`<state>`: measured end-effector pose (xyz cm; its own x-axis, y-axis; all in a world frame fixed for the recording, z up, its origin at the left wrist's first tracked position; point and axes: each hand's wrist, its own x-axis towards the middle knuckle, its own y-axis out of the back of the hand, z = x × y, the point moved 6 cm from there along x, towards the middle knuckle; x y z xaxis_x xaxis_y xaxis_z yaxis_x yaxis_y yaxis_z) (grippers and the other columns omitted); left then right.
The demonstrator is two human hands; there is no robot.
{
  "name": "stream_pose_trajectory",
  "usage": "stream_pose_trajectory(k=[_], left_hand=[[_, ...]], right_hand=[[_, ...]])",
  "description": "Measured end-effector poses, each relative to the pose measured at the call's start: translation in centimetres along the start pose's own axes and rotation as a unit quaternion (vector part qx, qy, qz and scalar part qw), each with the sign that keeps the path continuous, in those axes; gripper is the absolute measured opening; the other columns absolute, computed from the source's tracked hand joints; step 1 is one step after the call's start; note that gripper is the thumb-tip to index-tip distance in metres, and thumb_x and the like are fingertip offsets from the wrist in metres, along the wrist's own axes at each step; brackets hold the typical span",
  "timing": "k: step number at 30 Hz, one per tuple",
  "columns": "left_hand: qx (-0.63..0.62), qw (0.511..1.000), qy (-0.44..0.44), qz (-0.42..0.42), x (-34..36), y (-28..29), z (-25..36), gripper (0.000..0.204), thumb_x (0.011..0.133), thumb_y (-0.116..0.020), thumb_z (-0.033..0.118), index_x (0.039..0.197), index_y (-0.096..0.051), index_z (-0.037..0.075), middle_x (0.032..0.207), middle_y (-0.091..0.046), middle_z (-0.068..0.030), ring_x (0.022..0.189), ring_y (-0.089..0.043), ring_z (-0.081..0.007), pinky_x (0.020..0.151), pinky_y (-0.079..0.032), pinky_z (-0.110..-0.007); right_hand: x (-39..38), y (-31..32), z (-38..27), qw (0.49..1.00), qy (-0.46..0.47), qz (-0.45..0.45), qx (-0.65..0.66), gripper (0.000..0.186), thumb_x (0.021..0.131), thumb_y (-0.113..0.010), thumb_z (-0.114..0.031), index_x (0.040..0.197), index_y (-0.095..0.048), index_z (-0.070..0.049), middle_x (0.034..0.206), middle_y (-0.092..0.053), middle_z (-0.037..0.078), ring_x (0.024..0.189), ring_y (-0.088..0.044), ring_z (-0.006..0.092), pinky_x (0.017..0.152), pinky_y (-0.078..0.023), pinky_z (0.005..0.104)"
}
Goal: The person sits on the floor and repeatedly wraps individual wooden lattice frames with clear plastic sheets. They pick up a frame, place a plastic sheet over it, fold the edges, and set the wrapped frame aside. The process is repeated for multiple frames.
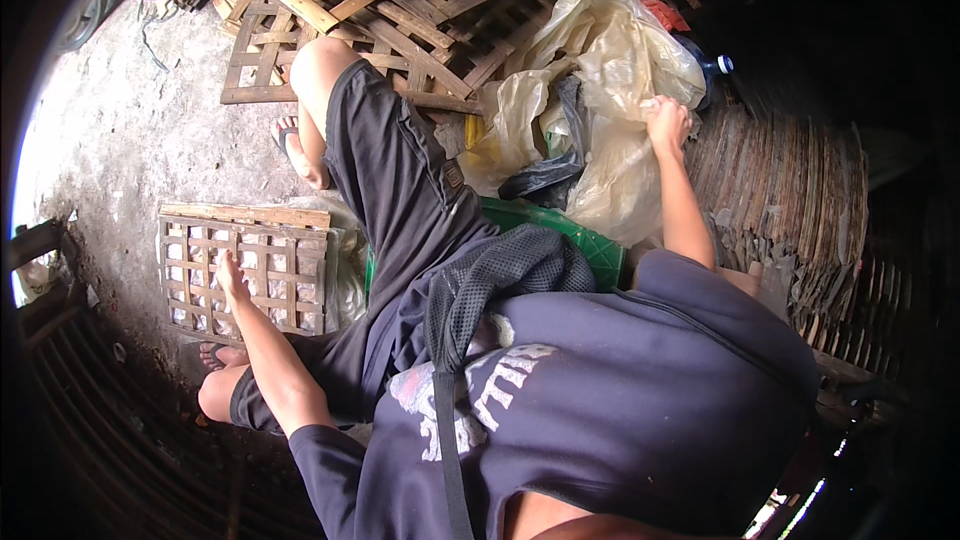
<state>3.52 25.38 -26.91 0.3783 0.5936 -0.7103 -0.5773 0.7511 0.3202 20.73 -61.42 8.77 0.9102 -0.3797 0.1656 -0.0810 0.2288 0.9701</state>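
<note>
My left hand (232,278) is at a lattice tray of woven bamboo strips (290,290) on my left. Its visible fingers look stretched out, and I see nothing held in them. Pale pieces show through the gaps of this tray, and clear plastic (347,265) pokes out along its side. Over on the right, my right hand (667,125) is closed on a large crumpled, yellowish clear plastic bag (625,70). A black plastic bag (550,172) lies among its folds. A green plastic crate (600,252) shows partly beneath the plastic.
Several woven bamboo lattices (400,25) are piled ahead of me. A tall stack of thin, flat brown pieces (790,205) stands at the right. A bottle with a white cap (724,65) lies beside the plastic. Concrete floor (130,130) stretches to the far left.
</note>
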Motion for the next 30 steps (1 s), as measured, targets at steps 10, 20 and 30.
stream_pose_trajectory(k=[10, 20, 30], left_hand=[[-0.055, 0.998, -0.01, -0.017, -1.3, 0.3, 0.2, 0.055, 0.083, -0.049, 0.047, 0.132, -0.043, 0.021, 0.125, -0.051, -0.0089, 0.107, -0.046, -0.0317, 0.089, -0.035, -0.048], [-0.048, 0.906, -0.418, -0.054, -16.2, 2.3, 16.5, 0.039, 0.093, -0.047, 0.028, 0.126, -0.05, 0.007, 0.111, -0.059, -0.0096, 0.101, -0.057, -0.0196, 0.087, -0.044, -0.032], [-0.008, 0.863, -0.504, 0.028, -39.6, 9.3, 27.5, 0.062, 0.084, -0.063, 0.03, 0.134, -0.036, 0.004, 0.104, -0.057, -0.0162, 0.089, -0.059, -0.0186, 0.076, -0.049, -0.029]], right_hand=[[8.1, 20.2, -0.1, 0.943, -0.003, 0.285, 0.172, 0.023, 0.081, -0.056, -0.029, 0.088, -0.069, -0.01, 0.083, -0.066, 0.018, 0.083, -0.062, 0.0389, 0.077, -0.047, 0.0438], [1.5, 35.3, -22.6, 0.896, 0.298, 0.172, 0.282, 0.029, 0.086, -0.061, -0.028, 0.101, -0.067, -0.005, 0.078, -0.066, 0.003, 0.066, -0.06, 0.0069, 0.053, -0.049, 0.0224], [-19.6, 39.8, -53.4, 0.556, 0.651, -0.114, 0.503, 0.006, 0.07, -0.049, 0.001, 0.068, -0.054, 0.001, 0.058, -0.054, 0.006, 0.047, -0.053, 0.0109, 0.043, -0.046, 0.0246]])
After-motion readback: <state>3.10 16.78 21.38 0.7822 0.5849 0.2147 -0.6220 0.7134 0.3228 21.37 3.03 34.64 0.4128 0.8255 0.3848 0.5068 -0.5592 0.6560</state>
